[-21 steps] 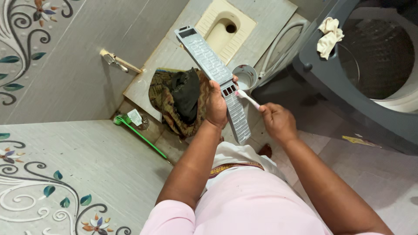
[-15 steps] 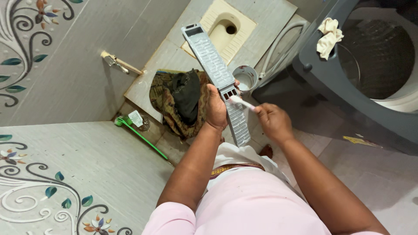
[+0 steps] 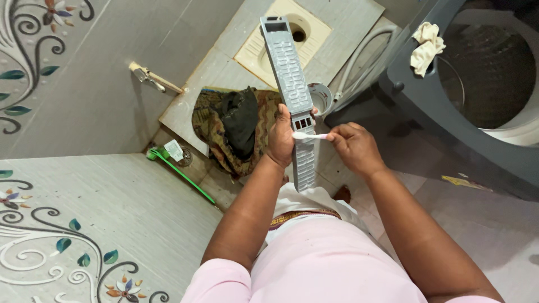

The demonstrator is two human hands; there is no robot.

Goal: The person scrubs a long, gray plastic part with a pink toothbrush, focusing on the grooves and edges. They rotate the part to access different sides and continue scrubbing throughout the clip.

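There are two hands: one left hand [image 3: 281,137] and one right hand [image 3: 352,147]. There is one long grey filter [image 3: 292,84] and one white toothbrush [image 3: 310,136]. There is one washer [image 3: 477,95] with one white rag [image 3: 425,47] on its edge. There is one floor toilet [image 3: 286,33] and one grey hose [image 3: 359,53]. There is one small round cup [image 3: 321,96], or maybe a little bucket; it is half hidden. There is one pile of clothes [image 3: 233,126]; how many clothes are in it is hard to tell. There is one green brush [image 3: 179,171] and one tap [image 3: 147,76].
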